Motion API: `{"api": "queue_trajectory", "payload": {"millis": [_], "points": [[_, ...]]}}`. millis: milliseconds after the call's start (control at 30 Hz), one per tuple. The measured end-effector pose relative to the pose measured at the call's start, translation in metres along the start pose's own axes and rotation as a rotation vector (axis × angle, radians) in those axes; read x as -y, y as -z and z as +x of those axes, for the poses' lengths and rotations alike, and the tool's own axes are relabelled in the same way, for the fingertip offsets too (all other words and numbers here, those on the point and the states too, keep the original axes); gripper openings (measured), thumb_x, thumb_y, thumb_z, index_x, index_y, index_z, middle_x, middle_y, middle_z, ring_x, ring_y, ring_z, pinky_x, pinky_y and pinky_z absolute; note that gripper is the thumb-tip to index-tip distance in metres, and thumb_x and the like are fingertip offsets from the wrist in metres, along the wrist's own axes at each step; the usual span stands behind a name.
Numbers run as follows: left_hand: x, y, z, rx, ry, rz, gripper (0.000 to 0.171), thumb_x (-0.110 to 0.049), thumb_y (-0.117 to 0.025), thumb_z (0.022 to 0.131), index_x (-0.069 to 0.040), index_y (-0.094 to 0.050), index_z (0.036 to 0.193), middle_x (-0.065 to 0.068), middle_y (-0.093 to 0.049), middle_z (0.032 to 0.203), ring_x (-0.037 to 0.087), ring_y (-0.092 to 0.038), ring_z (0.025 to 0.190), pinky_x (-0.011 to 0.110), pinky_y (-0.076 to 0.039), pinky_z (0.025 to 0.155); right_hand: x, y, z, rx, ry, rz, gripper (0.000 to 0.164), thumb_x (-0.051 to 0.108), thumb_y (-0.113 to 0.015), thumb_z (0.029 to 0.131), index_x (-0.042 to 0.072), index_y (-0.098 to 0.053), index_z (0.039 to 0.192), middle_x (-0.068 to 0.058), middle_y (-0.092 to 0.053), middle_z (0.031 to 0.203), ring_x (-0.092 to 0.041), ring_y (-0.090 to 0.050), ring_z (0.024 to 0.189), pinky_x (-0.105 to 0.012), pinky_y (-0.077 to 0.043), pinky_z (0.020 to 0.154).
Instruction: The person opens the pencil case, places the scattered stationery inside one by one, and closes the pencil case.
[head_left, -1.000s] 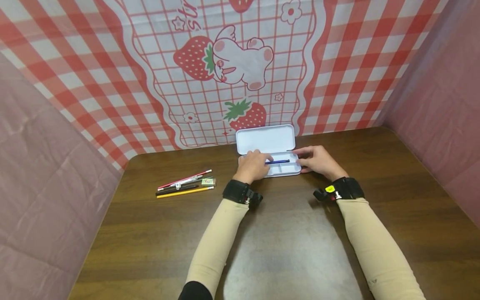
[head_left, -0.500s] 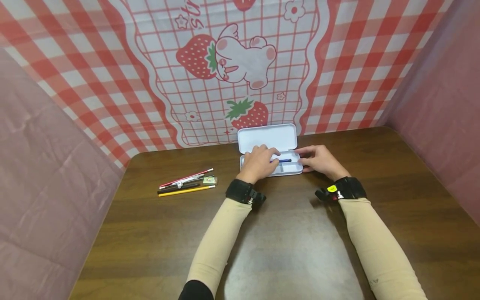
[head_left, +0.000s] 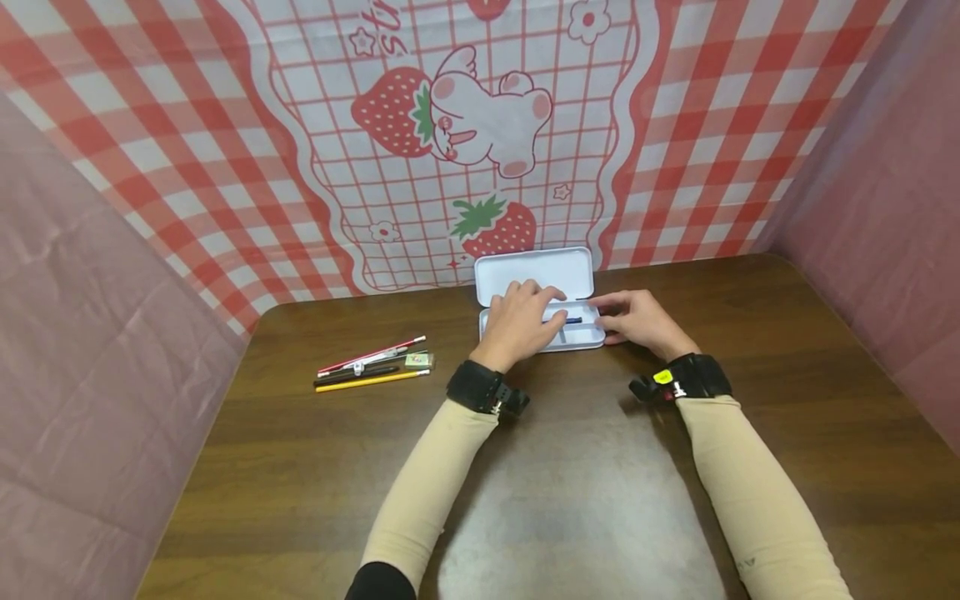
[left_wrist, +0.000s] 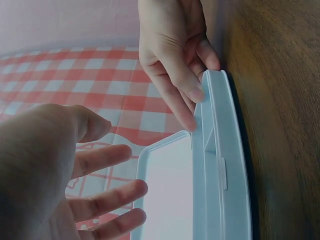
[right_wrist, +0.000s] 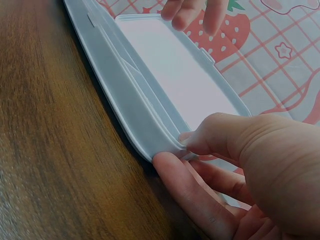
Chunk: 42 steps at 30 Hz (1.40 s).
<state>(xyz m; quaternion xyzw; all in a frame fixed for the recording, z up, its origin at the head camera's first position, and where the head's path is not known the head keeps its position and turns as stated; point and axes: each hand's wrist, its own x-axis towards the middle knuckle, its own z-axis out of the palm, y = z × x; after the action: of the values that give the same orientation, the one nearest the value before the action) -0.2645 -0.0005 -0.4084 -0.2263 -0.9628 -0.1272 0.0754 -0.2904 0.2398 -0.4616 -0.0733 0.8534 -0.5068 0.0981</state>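
A white pencil case (head_left: 587, 338) stands near the table's back edge, its lid (head_left: 536, 273) raised. Part of a blue pen (head_left: 574, 320) shows in the long compartment; the rest is hidden behind my left hand (head_left: 516, 327). That hand hovers over the case's left half with nothing in its grasp. Its fingers are spread and loosely extended in the left wrist view. My right hand (head_left: 639, 322) holds the case's right end. In the right wrist view the thumb (right_wrist: 215, 135) lies over the rim, and the other fingers are at the outer wall.
Left of the case lie a red pencil (head_left: 375, 355), a yellow pencil (head_left: 372, 382), a black pen (head_left: 375, 372), a slim white item (head_left: 390, 356) and a small eraser (head_left: 419, 361). A strawberry-print cloth (head_left: 480, 125) hangs directly behind the lid.
My left hand has come off the blue pen and shifted slightly right and upward, fingers spreading. The right hand keeps its hold on the case's end.
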Motion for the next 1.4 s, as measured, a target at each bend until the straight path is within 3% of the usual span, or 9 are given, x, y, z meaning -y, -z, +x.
{"api": "queue_trajectory", "payload": {"millis": [367,767,1400], "points": [[0.004,0.004,-0.010,-0.058,-0.025,0.008,0.046,-0.052,-0.051,0.097,-0.032,-0.057,0.137,0.000,-0.065,0.122,0.021,-0.055,0.111,0.045,-0.049,0.085,-0.002,-0.001,0.001,-0.001,0.006,-0.006,0.042,0.009,-0.070,0.091,0.004,-0.065,0.132,-0.025,-0.057,0.129,-0.020,-0.066,0.078,-0.026,-0.062,0.063],[0.013,0.007,-0.023,-0.048,-0.015,0.031,0.048,-0.055,-0.050,0.096,-0.032,-0.057,0.138,0.000,-0.064,0.121,0.021,-0.053,0.111,0.045,-0.048,0.086,0.000,-0.001,-0.001,-0.007,0.003,0.003,0.041,0.007,-0.069,0.092,0.003,-0.064,0.132,-0.025,-0.057,0.128,-0.021,-0.066,0.077,-0.024,-0.062,0.062],[0.050,0.017,-0.050,-0.050,-0.025,0.015,0.048,-0.051,-0.052,0.097,-0.029,-0.057,0.139,0.004,-0.065,0.120,0.024,-0.053,0.106,0.045,-0.046,0.079,-0.001,-0.002,-0.003,0.002,0.012,0.007,0.042,0.008,-0.069,0.092,0.004,-0.064,0.133,-0.025,-0.056,0.129,-0.019,-0.066,0.076,-0.025,-0.062,0.063]]}}
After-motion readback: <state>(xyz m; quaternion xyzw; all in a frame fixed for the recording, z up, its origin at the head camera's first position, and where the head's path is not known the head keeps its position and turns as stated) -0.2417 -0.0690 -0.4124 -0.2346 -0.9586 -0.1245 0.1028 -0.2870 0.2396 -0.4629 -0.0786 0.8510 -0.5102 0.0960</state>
